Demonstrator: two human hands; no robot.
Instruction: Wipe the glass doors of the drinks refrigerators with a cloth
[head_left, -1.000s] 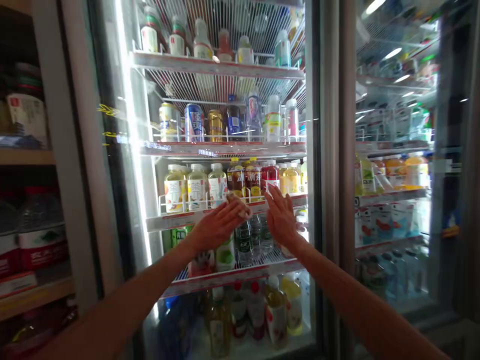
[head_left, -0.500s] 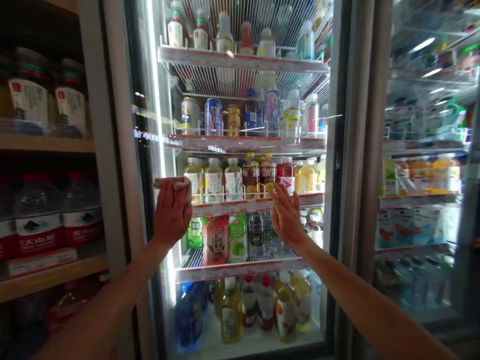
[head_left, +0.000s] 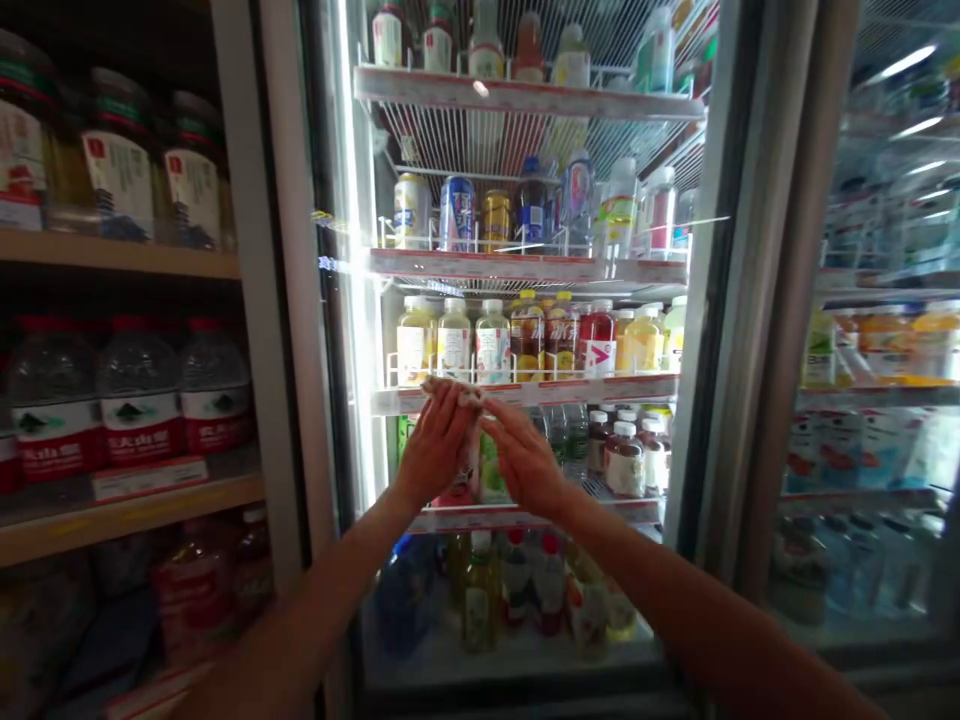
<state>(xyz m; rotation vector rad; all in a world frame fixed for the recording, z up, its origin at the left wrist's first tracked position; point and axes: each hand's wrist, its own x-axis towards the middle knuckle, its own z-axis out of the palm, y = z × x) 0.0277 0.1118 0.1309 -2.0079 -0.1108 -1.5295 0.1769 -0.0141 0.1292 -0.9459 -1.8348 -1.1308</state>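
Observation:
My left hand (head_left: pixel 437 445) is closed on a small pale cloth (head_left: pixel 450 388) and presses it against the glass door (head_left: pixel 517 330) of a lit drinks fridge, at the height of the third shelf. My right hand (head_left: pixel 523 457) is right beside it, fingers stretched out towards the cloth and touching the left hand's fingertips. Behind the glass stand rows of yellow juice bottles (head_left: pixel 454 340), cans (head_left: pixel 456 213) and small water bottles.
A wooden shelf unit (head_left: pixel 127 255) on the left holds big water jugs (head_left: pixel 139 400) and jars. A second glass-door fridge (head_left: pixel 877 330) stands to the right, past a grey door frame (head_left: pixel 757 300).
My left hand with the cloth swung left to the door's edge and came back to the middle. My right hand moved left from the glass to meet it. The view shifted left.

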